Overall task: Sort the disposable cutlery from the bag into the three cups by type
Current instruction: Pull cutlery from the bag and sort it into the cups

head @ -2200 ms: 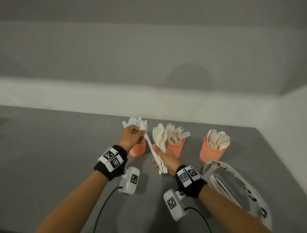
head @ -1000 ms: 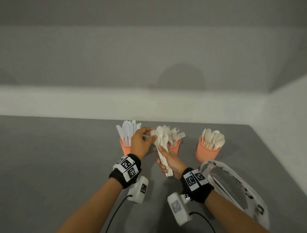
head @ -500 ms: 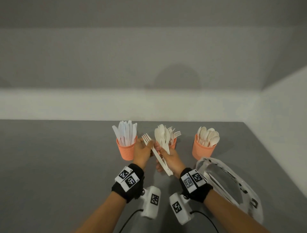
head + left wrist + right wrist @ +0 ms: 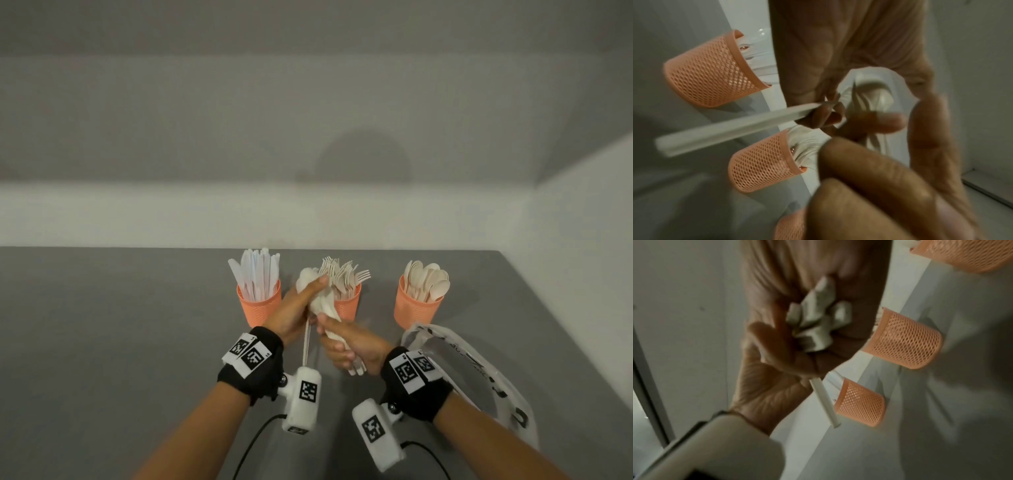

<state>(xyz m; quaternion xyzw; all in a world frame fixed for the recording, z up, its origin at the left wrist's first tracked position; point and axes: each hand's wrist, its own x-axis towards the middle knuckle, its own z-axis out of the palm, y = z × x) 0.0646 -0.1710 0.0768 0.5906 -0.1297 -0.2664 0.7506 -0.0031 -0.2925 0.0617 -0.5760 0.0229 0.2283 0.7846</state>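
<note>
Three cups; both hands, left and right, gripping one cutlery bundle

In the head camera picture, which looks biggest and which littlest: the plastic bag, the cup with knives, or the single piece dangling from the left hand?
1. plastic bag, though it lies nearer the camera
2. knife cup
3. single piece the left hand holds, thinnest by far

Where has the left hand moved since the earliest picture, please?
Yes. The left hand moved right, off the orange mesh cup of knives, toward the orange mesh cup of forks.
</note>
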